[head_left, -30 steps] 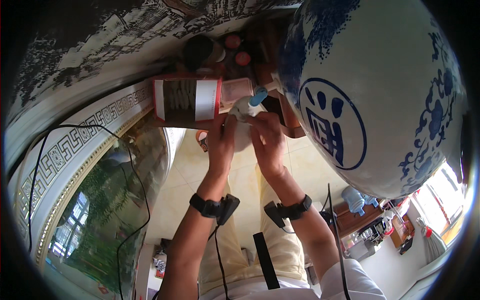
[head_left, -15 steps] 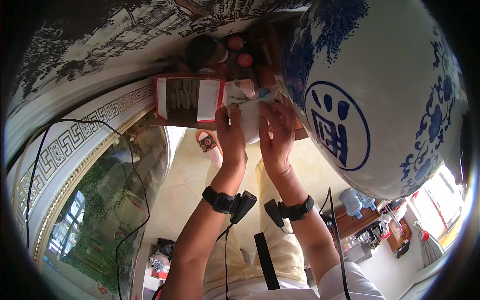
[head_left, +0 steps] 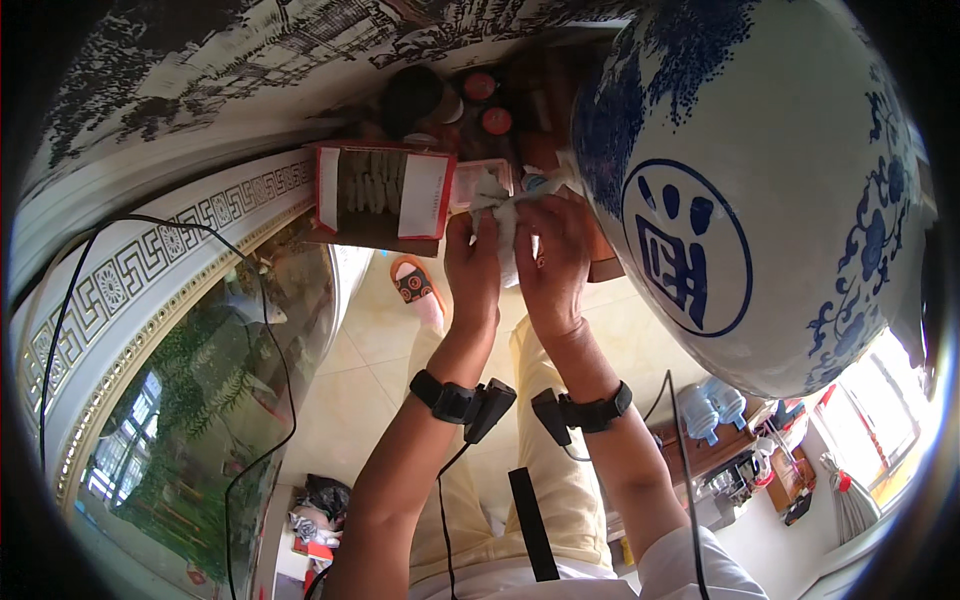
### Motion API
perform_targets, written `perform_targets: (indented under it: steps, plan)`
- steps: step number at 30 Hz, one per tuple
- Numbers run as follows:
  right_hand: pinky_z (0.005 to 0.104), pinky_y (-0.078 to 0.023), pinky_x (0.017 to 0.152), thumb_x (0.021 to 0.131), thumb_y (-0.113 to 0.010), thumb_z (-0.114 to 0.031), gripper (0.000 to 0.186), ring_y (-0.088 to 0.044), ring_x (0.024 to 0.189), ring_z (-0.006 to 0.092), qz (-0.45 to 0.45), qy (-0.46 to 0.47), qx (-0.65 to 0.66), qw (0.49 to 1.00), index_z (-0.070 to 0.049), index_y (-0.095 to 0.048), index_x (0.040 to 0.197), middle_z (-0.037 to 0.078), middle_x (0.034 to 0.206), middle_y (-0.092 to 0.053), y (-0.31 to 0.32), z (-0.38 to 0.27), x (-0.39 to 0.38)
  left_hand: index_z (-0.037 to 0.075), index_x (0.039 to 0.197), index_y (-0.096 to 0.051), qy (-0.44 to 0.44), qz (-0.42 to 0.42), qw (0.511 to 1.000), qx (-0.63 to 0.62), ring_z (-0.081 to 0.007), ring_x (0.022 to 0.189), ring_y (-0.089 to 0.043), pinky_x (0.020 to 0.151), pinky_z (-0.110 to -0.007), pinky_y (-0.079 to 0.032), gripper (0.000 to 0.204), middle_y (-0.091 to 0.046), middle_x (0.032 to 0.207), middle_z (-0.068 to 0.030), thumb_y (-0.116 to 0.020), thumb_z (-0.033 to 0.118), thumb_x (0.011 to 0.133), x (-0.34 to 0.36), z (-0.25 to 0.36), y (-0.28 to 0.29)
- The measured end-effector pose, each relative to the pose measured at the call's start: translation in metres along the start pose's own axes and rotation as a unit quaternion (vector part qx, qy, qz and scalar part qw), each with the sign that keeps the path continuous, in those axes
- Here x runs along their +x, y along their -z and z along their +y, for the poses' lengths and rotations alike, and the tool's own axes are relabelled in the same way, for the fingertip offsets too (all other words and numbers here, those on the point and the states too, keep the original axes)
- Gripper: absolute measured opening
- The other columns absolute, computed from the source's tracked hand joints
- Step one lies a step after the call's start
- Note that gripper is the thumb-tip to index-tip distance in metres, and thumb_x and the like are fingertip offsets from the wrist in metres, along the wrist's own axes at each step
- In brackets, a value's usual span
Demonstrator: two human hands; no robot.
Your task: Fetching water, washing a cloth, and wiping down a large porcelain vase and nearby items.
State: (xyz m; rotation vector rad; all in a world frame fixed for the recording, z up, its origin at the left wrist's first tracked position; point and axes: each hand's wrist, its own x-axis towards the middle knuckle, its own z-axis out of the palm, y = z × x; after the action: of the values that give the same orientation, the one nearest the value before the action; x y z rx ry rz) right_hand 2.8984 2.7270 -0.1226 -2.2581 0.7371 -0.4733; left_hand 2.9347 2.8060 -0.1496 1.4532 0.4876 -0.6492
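Note:
A pale, crumpled cloth point(head_left: 506, 222) hangs between my two hands over the near edge of a brown wooden top. My left hand point(head_left: 473, 265) pinches its left side, and my right hand point(head_left: 553, 262) grips its right side with curled fingers. Both fingertip areas are partly hidden by the folds. Just beyond the cloth lies a clear box with a pinkish rim point(head_left: 482, 178). Left of my hands stands an open red and white carton point(head_left: 425, 195) with several pale packets inside. Close by on the right rises a large blue-and-white porcelain jar point(head_left: 800, 200).
Two red-lidded jars point(head_left: 496, 121) and a dark round container point(head_left: 412, 100) stand at the back. A glass tank with green plants point(head_left: 180, 430) is on the left. Black cables hang beside both arms. Blue water jugs point(head_left: 697, 412) sit at lower right.
The cloth has been bunched narrower between my hands, which have stayed close together. The whole view has shifted slightly, with the carton and jar a little further right.

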Motion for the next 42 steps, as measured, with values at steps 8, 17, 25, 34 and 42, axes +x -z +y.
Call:
perform_targets:
  steps: [8, 17, 25, 34, 42]
  plan:
    - [0.0282, -0.046, 0.078, 0.089, -0.043, -0.001, 0.023, -0.055, 0.09, 0.018, 0.055, -0.214, 0.256, 0.941, 0.001, -0.05, 0.111, 0.009, 0.107, -0.055, -0.004, 0.021, -0.041, 0.004, 0.085, -0.049, 0.049, -0.012, 0.999, 0.014, -0.0067, 0.068, -0.043, 0.061, -0.022, -0.038, 0.019, -0.049, 0.077, -0.0006, -0.053, 0.022, 0.088, -0.024, -0.006, 0.01]
    - [0.0294, -0.047, 0.063, 0.077, -0.057, -0.009, 0.021, -0.06, 0.073, 0.0181, -0.003, -0.258, 0.119, 0.959, -0.004, -0.06, 0.098, 0.011, 0.088, -0.062, -0.012, 0.042, -0.029, 0.006, 0.087, -0.047, 0.033, -0.048, 0.997, -0.05, -0.0053, 0.08, -0.044, 0.074, -0.021, -0.036, 0.018, -0.05, 0.085, 0.0006, -0.051, 0.023, 0.09, -0.038, -0.019, 0.006]
    - [0.0221, -0.043, 0.063, 0.083, -0.053, -0.005, 0.008, -0.052, 0.067, 0.0092, 0.006, -0.281, 0.257, 0.925, 0.0, -0.059, 0.085, 0.002, 0.076, -0.058, 0.002, 0.075, -0.047, 0.005, 0.088, -0.048, 0.013, -0.046, 0.998, -0.045, -0.0061, 0.076, -0.044, 0.072, -0.021, -0.037, 0.018, -0.051, 0.083, 0.0001, -0.052, 0.022, 0.089, -0.038, -0.027, 0.014]
    - [0.0257, -0.045, 0.066, 0.084, -0.053, -0.009, 0.023, -0.057, 0.077, 0.0157, 0.041, -0.248, 0.196, 0.948, -0.001, -0.055, 0.107, 0.01, 0.098, -0.058, -0.031, 0.092, -0.058, 0.003, 0.089, -0.049, -0.018, -0.062, 0.997, -0.035, -0.0065, 0.074, -0.046, 0.068, -0.021, -0.038, 0.018, -0.053, 0.082, -0.0021, -0.056, 0.019, 0.088, -0.036, -0.03, 0.01]
    - [0.0263, -0.046, 0.059, 0.082, -0.055, -0.009, 0.014, -0.059, 0.065, 0.0122, -0.136, -0.32, 0.204, 0.915, -0.002, -0.061, 0.092, 0.007, 0.078, -0.063, -0.015, 0.074, -0.053, 0.003, 0.09, -0.051, -0.002, -0.064, 0.998, 0.007, -0.0061, 0.078, -0.047, 0.071, -0.02, -0.038, 0.017, -0.055, 0.085, -0.0014, -0.056, 0.019, 0.088, -0.038, -0.029, 0.038]
